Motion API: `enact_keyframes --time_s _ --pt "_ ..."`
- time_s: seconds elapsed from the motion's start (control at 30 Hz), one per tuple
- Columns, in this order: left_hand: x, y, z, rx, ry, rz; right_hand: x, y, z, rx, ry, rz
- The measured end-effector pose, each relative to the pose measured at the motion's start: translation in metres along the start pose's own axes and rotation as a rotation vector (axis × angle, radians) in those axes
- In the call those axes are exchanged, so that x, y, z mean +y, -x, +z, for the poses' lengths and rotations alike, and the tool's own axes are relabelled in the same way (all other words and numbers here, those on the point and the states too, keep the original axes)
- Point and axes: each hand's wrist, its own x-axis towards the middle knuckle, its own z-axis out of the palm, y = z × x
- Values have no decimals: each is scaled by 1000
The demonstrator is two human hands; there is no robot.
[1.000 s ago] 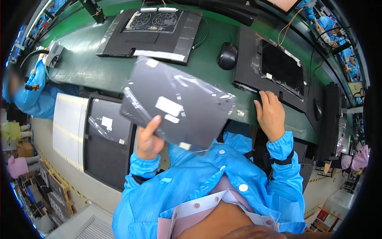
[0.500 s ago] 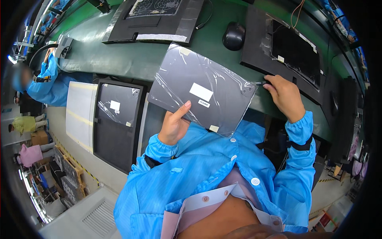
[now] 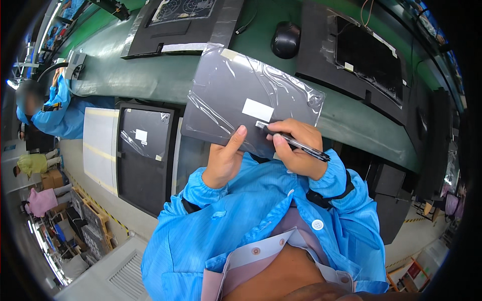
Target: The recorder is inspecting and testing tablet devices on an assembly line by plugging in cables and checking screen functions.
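A grey tablet [image 3: 221, 95] in clear plastic film is held tilted before my chest, its back facing me. My left hand [image 3: 224, 158] grips its near edge, thumb on top and the other fingers hidden beneath. A blank white label [image 3: 258, 110] and a smaller barcode sticker [image 3: 261, 124] are on the back; pale tape pieces sit at the edges. My right hand [image 3: 301, 145] is closed round a black pen [image 3: 304, 146], which slants across the hand. The pen's tip end is at the barcode sticker; whether it touches is hard to tell.
A black mouse [image 3: 286, 40] lies on the green bench [image 3: 150, 80] between two black fixtures, the right one holding a dark-screened tablet [image 3: 369, 57]. At my left, a black tray [image 3: 143, 180] bears another film-wrapped tablet [image 3: 145, 131]. Farther left, a person in blue [image 3: 60, 115] is at the bench.
My right hand has come left and inward with the pen, from beyond the tablet's right corner to the barcode sticker. The left hand still holds the tablet, which has shifted slightly left.
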Motion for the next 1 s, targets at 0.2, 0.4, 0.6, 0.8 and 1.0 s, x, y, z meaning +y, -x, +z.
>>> enact_keyframes --time_s 0.2,0.4,0.6,0.8,1.0 --pt "-4 2 2 19 -3 -16 4 3 5 79 37 -13" --pt "-1 2 1 6 29 -26 -1 1 7 43 80 38" --pt "17 3 -13 102 -55 92 -1 2 -20 185 -228 267" --pt "112 92 -109 501 -65 317 -5 -4 -100 151 1059 195" --pt "149 208 -286 827 58 280 -4 -18 -96 85 1110 50"
